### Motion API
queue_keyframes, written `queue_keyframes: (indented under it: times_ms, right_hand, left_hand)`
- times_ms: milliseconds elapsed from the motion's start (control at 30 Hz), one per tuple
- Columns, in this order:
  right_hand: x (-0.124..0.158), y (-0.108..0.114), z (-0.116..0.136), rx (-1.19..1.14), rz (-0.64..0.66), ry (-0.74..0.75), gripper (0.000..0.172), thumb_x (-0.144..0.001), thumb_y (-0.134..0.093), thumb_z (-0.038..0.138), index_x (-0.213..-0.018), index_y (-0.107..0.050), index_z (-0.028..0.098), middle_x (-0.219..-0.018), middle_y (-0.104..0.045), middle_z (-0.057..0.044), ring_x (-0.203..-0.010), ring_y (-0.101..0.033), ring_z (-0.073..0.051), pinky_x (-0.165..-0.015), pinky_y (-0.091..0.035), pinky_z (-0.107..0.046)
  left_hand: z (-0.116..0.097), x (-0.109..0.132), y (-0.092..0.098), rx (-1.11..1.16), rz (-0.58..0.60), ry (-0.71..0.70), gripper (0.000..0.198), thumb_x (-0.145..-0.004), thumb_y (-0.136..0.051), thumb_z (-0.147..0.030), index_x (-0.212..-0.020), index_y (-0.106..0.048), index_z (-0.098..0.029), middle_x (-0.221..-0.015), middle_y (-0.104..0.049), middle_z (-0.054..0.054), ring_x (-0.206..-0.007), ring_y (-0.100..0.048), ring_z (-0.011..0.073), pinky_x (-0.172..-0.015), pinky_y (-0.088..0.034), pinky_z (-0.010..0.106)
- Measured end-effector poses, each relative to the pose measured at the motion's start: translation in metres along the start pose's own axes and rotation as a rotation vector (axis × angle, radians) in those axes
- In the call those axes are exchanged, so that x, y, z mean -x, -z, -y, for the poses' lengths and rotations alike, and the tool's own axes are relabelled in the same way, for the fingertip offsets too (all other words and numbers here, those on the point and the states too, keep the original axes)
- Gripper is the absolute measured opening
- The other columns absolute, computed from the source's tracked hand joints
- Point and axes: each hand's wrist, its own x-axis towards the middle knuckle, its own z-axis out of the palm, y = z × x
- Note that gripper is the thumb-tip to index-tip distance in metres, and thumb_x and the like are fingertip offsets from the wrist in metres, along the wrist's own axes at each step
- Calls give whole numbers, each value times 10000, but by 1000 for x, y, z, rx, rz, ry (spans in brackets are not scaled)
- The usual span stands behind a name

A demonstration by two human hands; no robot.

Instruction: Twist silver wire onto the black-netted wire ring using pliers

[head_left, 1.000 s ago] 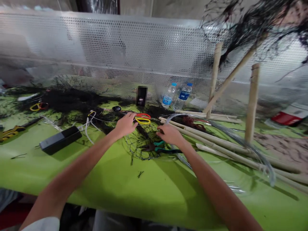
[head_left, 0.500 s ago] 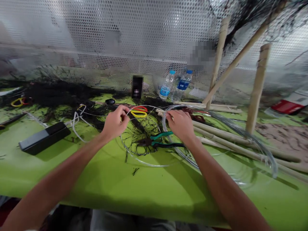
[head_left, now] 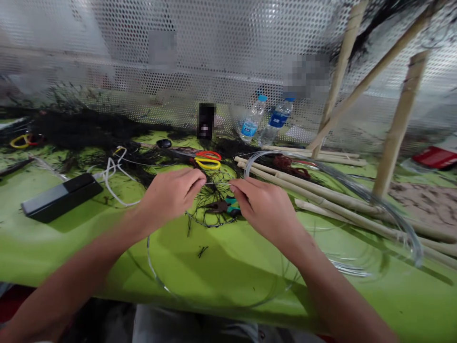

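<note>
A thin silvery wire [head_left: 217,184] is stretched between my two hands, and more of it curves down toward the table's front edge. My left hand [head_left: 176,193] pinches the wire at one side, fingers closed. Facing it, my right hand [head_left: 266,202] is closed on the wire too, a short gap apart. Behind and below the hands lie green-handled pliers [head_left: 221,206], their handles partly covered by my right hand. Around the pliers sits a round frame of dark twisted wire netting [head_left: 210,224]. Scissors [head_left: 207,159] with red and yellow handles rest just beyond.
Wooden poles [head_left: 321,195] and a coil of clear wire [head_left: 342,176] lie to the right. At the back stand two water bottles [head_left: 250,124]. A black box [head_left: 62,196] and white cord [head_left: 112,178] are at left on the green table [head_left: 200,276], near black fibres [head_left: 85,133].
My hands have come closer together and lower, drawing the wire taut between them. The wire loop now hangs nearer the front edge. The view has shifted slightly.
</note>
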Motion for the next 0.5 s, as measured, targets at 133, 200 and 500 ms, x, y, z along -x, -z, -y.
queue_keyframes:
  times_ms: [133, 200, 500]
  right_hand:
    - [4, 20, -1, -47, -28, 45, 331, -1062, -461, 386, -1200, -743, 281, -1020, -779, -108, -925, -714, -340, -777, -496, -441]
    - [7, 40, -18, -95, -128, 31, 378, -1048, -502, 451, -1331, -690, 286, -1153, -762, -119, -1065, -695, -368, -916, -501, -505]
    - [14, 33, -171, -304, 118, -141, 374, -880, -667, 668, -861, -781, 313, -813, -764, -77, -676, -688, -272, -624, -544, -413]
  left_hand:
    - [1, 4, -5, 26, 15, -28, 276, -1086, -426, -332, -1041, -667, -204, -937, -715, 38, -812, -671, 172, -738, -477, 295]
    - [6, 5, -7, 17, 25, -29, 272, -1083, -433, -326, -1062, -677, -206, -941, -706, 40, -790, -654, 172, -708, -456, 298]
    - [26, -3, -4, 137, 18, -23, 289, -1062, -504, -379, -1001, -725, -203, -884, -758, 17, -717, -652, 141, -683, -446, 274]
